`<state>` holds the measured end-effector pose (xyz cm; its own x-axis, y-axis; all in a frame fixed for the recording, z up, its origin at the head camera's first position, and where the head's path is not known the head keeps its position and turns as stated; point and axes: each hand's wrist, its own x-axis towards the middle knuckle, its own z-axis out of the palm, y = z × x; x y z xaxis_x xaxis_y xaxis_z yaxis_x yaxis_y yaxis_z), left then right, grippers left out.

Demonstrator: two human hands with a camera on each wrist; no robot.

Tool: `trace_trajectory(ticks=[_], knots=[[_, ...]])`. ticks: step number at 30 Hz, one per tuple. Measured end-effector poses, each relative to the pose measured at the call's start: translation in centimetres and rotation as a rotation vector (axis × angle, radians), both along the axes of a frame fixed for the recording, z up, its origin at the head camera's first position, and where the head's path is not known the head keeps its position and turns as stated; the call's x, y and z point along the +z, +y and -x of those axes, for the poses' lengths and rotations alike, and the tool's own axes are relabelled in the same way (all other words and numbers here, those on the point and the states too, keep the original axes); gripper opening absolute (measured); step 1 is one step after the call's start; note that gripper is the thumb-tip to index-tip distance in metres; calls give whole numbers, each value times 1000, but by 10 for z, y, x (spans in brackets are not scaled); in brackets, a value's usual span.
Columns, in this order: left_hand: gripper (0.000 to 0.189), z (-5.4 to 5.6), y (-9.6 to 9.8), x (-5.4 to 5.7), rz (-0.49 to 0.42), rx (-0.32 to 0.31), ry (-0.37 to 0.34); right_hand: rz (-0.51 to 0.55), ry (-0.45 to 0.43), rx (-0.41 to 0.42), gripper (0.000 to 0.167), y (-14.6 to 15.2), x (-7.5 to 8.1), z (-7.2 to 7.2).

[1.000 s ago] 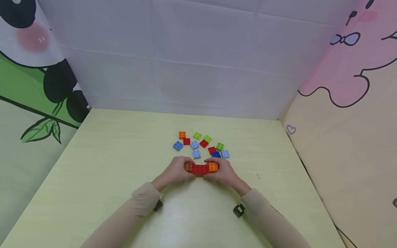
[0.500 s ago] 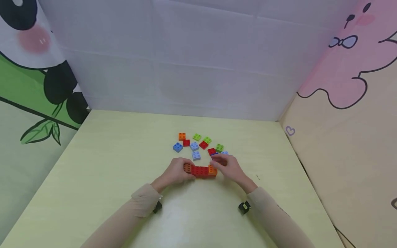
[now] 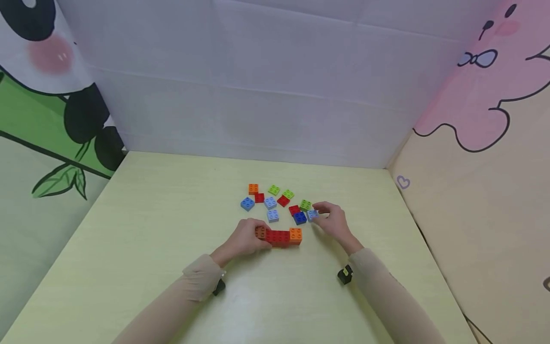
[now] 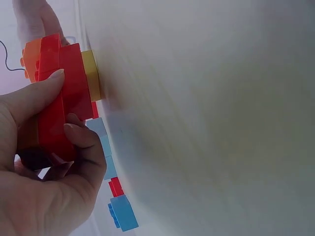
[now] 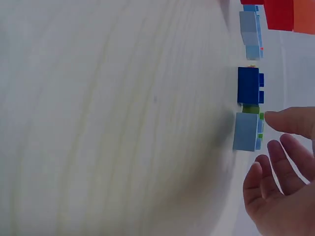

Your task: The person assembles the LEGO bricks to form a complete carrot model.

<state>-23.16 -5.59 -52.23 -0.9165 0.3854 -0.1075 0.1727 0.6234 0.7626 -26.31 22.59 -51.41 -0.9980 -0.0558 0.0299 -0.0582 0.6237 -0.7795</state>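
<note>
A pale wall (image 3: pixel 240 76) stands behind a pale yellow worktop (image 3: pixel 172 200), with a pink cartoon panel (image 3: pixel 472 105) at the right and a green and white panel (image 3: pixel 26 110) at the left. 2 beige sleeves (image 3: pixel 189 286) reach in from the near side, each with a small black device (image 3: pixel 345 274) at the wrist.

The left hand (image 3: pixel 245 237) has its grip closed round the left end of a red bar (image 3: pixel 277 237), thumb and fingers curled against it. The right hand (image 3: pixel 335 222) is at the right of the loose bricks, its grip parted, thumb apart from the fingers, about a light blue brick (image 3: pixel 312 215); I cannot tell whether it touches.

The bar is nearer the person than the loose bricks. An orange block (image 3: pixel 296 234) sits on each end (the left 1 is partly hidden by the hand), and a yellow block (image 4: pixel 91 73) shows on the underside.

Just left of the light blue brick is a dark blue brick (image 3: pixel 300 218), with a red brick (image 3: pixel 294 210) and a green brick (image 3: pixel 305 205) just behind. Farther left lie 2 pale blue bricks (image 3: pixel 272 216), 2 lime bricks (image 3: pixel 274 190), 2 more red pieces (image 3: pixel 283 200), 1 mid-blue brick (image 3: pixel 247 204) and 1 orange brick (image 3: pixel 253 189).
</note>
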Motion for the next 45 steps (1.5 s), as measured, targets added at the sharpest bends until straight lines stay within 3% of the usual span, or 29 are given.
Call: trace_trajectory(ticks=[7, 17, 23, 33, 45], knots=[[35, -1, 0, 0, -3, 2, -10, -38, -118, -5, 54, 6, -11, 5], [35, -1, -1, 1, -5, 1, -11, -71, -98, -1, 43, 4, -16, 9], [35, -2, -1, 3, -1, 5, -16, -61, -109, -4, 46, 3, -6, 5], [35, -1, -1, 3, -6, 8, -20, -87, -47, 96, 41, -8, 20, -4], [36, 1, -1, 1, -5, 2, -17, -58, -24, 135, 41, -24, 36, -13]])
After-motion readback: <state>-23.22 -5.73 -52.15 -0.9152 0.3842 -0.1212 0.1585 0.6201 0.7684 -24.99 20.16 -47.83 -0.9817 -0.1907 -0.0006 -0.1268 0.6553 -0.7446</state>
